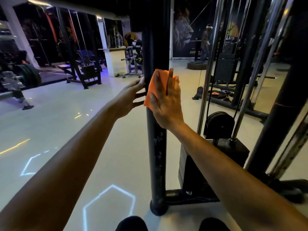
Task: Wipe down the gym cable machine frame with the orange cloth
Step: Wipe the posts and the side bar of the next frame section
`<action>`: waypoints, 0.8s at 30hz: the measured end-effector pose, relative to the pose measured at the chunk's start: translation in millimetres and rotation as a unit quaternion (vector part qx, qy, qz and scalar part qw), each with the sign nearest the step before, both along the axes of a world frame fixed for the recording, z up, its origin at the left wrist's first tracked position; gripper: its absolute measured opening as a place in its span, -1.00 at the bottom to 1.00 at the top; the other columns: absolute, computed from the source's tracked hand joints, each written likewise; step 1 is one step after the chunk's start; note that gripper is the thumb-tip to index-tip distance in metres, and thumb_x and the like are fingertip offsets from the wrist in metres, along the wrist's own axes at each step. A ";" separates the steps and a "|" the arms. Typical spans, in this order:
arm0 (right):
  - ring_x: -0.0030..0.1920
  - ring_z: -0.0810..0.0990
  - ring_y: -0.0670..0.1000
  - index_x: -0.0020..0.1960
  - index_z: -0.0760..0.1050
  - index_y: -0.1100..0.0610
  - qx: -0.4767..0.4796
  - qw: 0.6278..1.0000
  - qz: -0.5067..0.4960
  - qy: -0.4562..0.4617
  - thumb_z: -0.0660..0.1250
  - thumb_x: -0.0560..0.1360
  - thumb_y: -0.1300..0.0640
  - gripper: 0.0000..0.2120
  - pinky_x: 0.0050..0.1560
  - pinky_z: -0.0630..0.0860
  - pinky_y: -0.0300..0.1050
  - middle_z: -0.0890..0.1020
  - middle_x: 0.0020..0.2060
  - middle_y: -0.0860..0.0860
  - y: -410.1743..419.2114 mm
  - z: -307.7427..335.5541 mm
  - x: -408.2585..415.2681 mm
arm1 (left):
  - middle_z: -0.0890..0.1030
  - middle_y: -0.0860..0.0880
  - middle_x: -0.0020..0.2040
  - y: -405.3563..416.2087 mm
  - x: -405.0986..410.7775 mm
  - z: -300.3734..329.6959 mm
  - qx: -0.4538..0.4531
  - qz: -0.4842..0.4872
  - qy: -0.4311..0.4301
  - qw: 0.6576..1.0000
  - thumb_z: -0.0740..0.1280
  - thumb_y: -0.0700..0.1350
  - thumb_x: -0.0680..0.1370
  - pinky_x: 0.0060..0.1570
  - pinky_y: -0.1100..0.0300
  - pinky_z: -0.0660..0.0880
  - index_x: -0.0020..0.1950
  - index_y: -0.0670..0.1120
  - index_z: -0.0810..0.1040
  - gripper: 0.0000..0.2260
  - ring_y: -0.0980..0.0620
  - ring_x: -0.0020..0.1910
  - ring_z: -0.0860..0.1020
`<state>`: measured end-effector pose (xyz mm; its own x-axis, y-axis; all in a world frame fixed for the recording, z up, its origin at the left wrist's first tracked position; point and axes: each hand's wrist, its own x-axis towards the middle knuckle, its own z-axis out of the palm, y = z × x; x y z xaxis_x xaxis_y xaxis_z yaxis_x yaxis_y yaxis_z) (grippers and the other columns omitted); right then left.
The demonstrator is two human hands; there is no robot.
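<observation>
cable machine frame (155,147) fills the middle and right of the view, its black upright post running from the floor past the top edge, where its upper end is cut off in shadow. right of the post stand chrome guide rods (206,90), a weight stack (215,157) and a dark pulley (220,124); the far right of the frame is dim and hard to read. the pale floor (66,130) carries glowing hexagon outlines, one cut off at the bottom edge. benches and plates (30,75) at left are blurred and dark. a lion poster (183,29) hangs on the far wall, its lower text unreadable.

orange cloth (158,84) lies flat against the front of the post at about mid height, partly hidden under the right hand (166,100), whose straight, spread fingers press it to the post. the left hand (131,97) touches the post's left side with straight fingers, their tips hidden behind the post and cloth. two dark shoes (131,224) are cut off at the bottom.
</observation>
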<state>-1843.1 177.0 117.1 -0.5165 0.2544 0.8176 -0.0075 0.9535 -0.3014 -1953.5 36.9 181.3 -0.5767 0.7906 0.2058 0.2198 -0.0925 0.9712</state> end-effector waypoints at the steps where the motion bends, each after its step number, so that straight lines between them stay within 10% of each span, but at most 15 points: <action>1: 0.75 -0.28 0.21 0.79 -0.11 -0.03 -0.002 1.000 -0.003 0.000 0.14 0.80 -0.17 -0.30 0.67 0.01 0.47 -0.26 0.76 0.09 -0.9 -4.1 0.2 | 0.62 0.09 0.42 -0.3 1.2 -1.5 0.002 -0.004 -0.001 1.000 0.23 0.20 0.74 0.45 -0.13 0.51 0.54 0.18 0.51 -0.62 0.00 0.40 0.61; 24: 0.73 -0.03 0.38 0.78 -0.07 -0.14 0.043 0.995 -0.083 -0.045 0.11 0.79 -0.23 -0.34 0.58 0.27 0.46 -0.28 0.74 0.15 -18.6 -49.2 9.4 | 0.59 0.14 0.48 -6.8 -0.2 -18.0 0.026 -0.014 -0.072 0.997 0.02 0.24 0.77 0.50 -0.20 0.44 0.58 0.16 0.49 -0.53 -0.01 0.46 0.56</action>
<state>-1833.7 158.3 67.9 -0.5449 0.2734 0.7927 0.1743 0.9616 -0.2118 -1953.7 30.2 163.3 -0.5809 0.7973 0.1640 0.0746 -0.1484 0.9861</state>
